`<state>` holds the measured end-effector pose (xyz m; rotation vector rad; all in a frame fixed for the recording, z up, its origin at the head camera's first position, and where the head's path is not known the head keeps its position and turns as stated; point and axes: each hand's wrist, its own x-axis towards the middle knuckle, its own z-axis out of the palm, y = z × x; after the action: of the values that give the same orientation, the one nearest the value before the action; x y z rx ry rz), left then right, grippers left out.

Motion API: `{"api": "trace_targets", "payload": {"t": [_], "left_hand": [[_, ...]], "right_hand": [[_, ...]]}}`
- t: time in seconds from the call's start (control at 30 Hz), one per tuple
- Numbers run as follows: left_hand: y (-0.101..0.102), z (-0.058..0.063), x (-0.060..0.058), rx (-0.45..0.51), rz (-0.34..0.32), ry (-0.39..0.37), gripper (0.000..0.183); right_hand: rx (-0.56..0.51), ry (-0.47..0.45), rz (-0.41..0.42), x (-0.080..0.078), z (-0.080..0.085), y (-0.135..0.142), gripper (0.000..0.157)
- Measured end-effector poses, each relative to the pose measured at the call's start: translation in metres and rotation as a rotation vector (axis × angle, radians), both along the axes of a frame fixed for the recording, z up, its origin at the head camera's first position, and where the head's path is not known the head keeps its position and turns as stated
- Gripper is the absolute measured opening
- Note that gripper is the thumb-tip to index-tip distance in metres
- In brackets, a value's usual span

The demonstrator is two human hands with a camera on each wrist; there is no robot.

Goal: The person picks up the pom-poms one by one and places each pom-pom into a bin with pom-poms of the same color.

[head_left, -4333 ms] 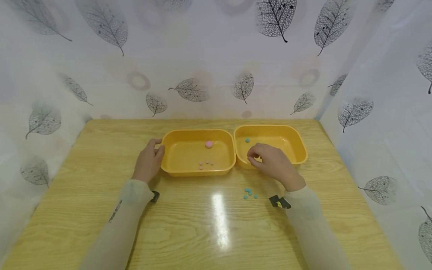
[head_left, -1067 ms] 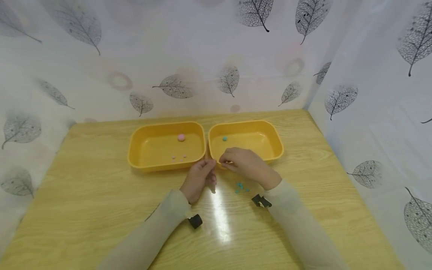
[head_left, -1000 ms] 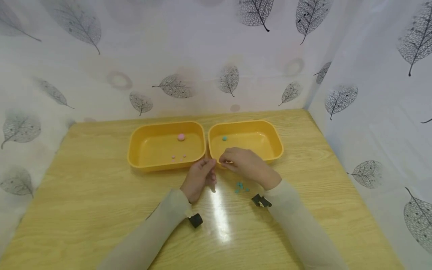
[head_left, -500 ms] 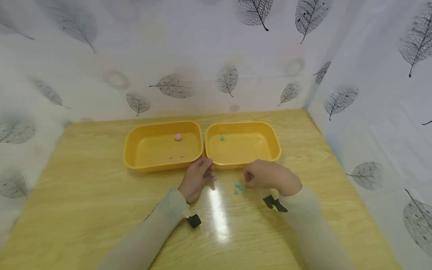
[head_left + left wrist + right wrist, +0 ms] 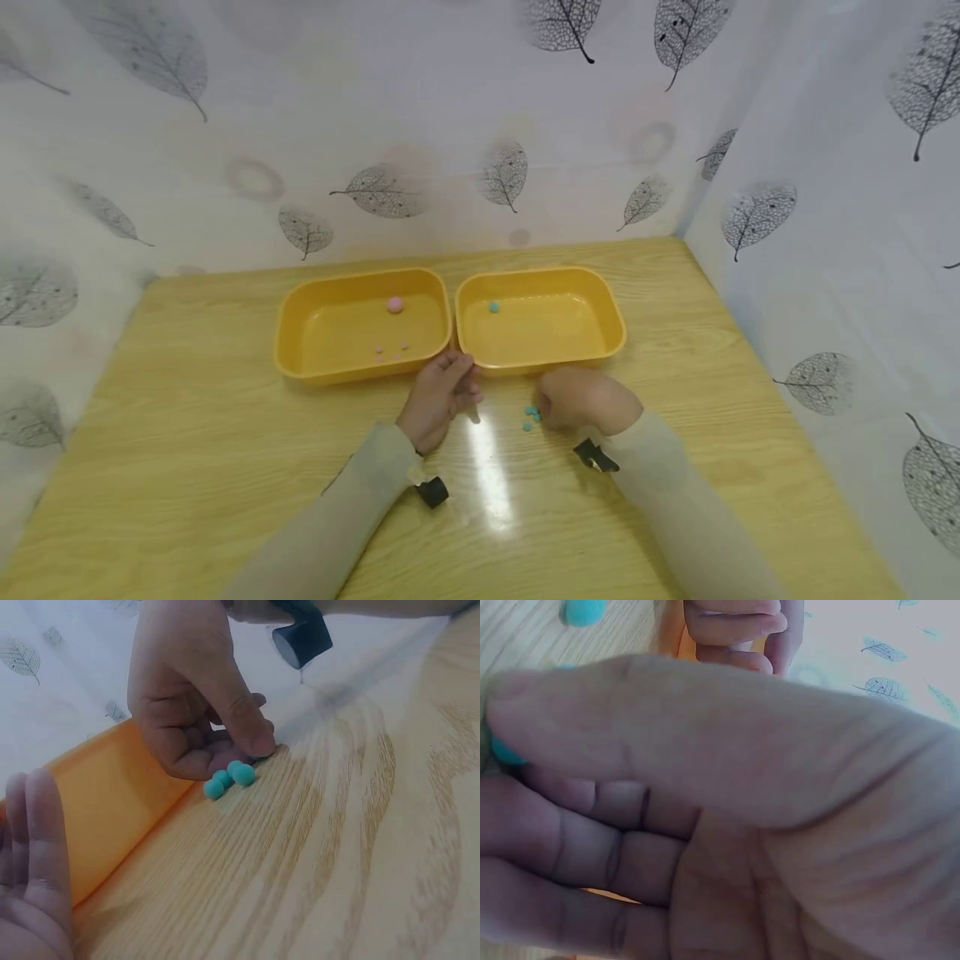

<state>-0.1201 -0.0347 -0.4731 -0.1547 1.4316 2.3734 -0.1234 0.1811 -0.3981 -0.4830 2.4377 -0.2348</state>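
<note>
In the head view my right hand (image 5: 588, 402) is down on the table in front of the right yellow tray (image 5: 540, 363). Its thumb and index finger pinch a small teal ball (image 5: 508, 752), mostly covered by the thumb. Several more teal balls (image 5: 225, 778) lie loose right beside those fingertips. My left hand (image 5: 438, 398) is at the near corners where the two trays meet, thumb and index tips close together by the right tray's rim. Whether they grip the rim is hidden. Two of its fingers (image 5: 45, 832) look straight in the left wrist view.
The left yellow tray (image 5: 360, 372) holds one larger pink ball (image 5: 395, 305) and several tiny pink balls (image 5: 405, 346). One teal ball (image 5: 493, 307) lies in the right tray. A leaf-patterned curtain (image 5: 420, 100) borders the wooden table (image 5: 187, 442) at the back and sides.
My right hand has come from the right tray's near rim down to the teal balls and pinches one. Earlier, my left hand moved from the left tray's outer rim to between the trays.
</note>
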Motion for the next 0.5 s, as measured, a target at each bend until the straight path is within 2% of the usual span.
{"api": "trace_targets", "payload": {"t": [0.37,0.5], "left_hand": [[-0.0012,0.0001,0.0014,0.006,-0.014,0.025,0.023],[-0.0014,0.0,0.0015,0.007,-0.012,0.019,0.024]], "right_hand": [[-0.012,0.056,0.025,-0.0017,-0.0002,0.0024,0.027],[-0.084,0.11,0.095,-0.0045,0.0034,0.0047,0.025]]}}
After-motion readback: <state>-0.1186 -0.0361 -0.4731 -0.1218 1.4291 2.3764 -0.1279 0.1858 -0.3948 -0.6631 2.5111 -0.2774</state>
